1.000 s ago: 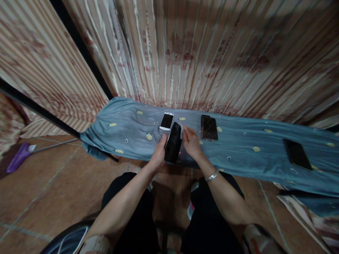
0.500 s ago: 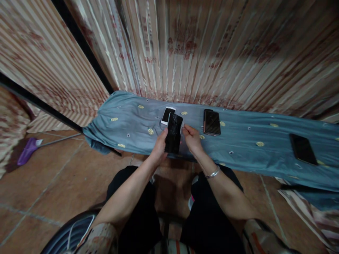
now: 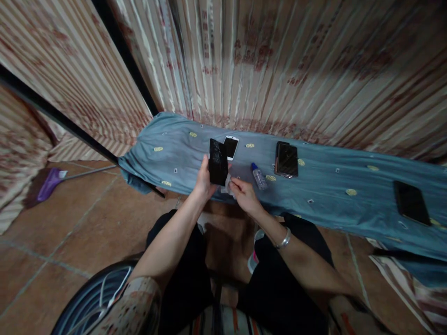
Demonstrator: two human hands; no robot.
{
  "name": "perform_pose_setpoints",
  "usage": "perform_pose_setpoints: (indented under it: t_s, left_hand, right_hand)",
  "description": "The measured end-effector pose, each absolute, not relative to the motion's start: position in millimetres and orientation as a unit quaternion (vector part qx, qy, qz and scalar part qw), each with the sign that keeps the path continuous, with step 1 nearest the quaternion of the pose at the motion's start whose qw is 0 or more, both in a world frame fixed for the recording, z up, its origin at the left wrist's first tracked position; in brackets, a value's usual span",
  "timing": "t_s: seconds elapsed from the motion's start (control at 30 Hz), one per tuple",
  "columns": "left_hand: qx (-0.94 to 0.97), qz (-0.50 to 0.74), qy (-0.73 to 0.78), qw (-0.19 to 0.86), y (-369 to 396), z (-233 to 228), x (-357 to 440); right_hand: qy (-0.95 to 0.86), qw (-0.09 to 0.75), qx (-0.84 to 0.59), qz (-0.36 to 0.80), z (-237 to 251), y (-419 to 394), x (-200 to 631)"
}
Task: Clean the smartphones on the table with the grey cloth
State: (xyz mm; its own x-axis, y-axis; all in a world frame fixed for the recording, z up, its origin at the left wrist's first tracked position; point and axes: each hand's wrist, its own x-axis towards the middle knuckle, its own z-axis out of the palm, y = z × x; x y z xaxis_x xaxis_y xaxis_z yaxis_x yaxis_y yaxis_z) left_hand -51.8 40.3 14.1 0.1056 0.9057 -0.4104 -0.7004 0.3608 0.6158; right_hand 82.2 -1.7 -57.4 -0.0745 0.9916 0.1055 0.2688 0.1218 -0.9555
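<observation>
Left hand [image 3: 204, 180]: thumb and fingers close around the left side of a black, rectangular, glossy-screened phone [image 3: 218, 163].
Held phone: tilted, raised over the long bench [image 3: 188, 163] draped in blue-grey patterned fabric.
Right hand [image 3: 245, 195]: pinches a thin, crumpled, whitish sheet [image 3: 228, 184] at the phone's 5 o'clock corner; material uncertain.
White-framed, dark-screened phone [image 3: 231, 147]: just beyond, at 2 o'clock from the held phone.
Clear, blue-capped plastic bottle [image 3: 259, 177]: lying at 4 o'clock.
Drop risk: one-sided grip could slip if the right hand pushes hard; the white-framed phone could be struck.
Roll risk: a forearm knock could send the bottle off the bench.
</observation>
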Motion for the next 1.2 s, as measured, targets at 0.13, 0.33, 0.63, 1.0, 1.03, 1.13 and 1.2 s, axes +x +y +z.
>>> perform_pose_setpoints:
  t_s: [0.13, 0.33, 0.63, 1.0, 1.03, 1.13, 1.2]
  left_hand:
    - [0.127, 0.572, 0.355, 0.729, 45.4, 9.6, -59.0]
    - [0.139, 0.575, 0.336, 0.733, 47.9, 7.7, -65.7]
    - [0.148, 0.527, 0.338, 0.766, 41.1, 12.5, -57.8]
    - [0.142, 0.565, 0.357, 0.730, 35.8, 7.2, -40.6]
    - [0.142, 0.571, 0.359, 0.724, 35.4, 7.0, -39.4]
    - [0.147, 0.579, 0.368, 0.713, 34.4, 6.1, -37.3]
    - [0.154, 0.580, 0.377, 0.705, 33.6, 5.2, -36.8]
  right_hand:
    - [-0.662, 0.391, -0.519, 0.373, -51.5, -10.9, 85.3]
    - [-0.735, 0.384, -0.533, 0.170, -44.5, -17.8, 96.8]
    - [-0.793, 0.410, -0.450, -0.018, -43.8, -18.1, 91.9]
    - [-0.816, 0.414, -0.402, -0.021, -40.4, -15.6, 79.3]
    - [-0.817, 0.417, -0.397, -0.023, -39.8, -15.5, 77.9]
    - [-0.818, 0.425, -0.387, -0.037, -37.9, -15.1, 74.2]
    - [-0.819, 0.421, -0.388, -0.038, -36.9, -14.8, 72.5]
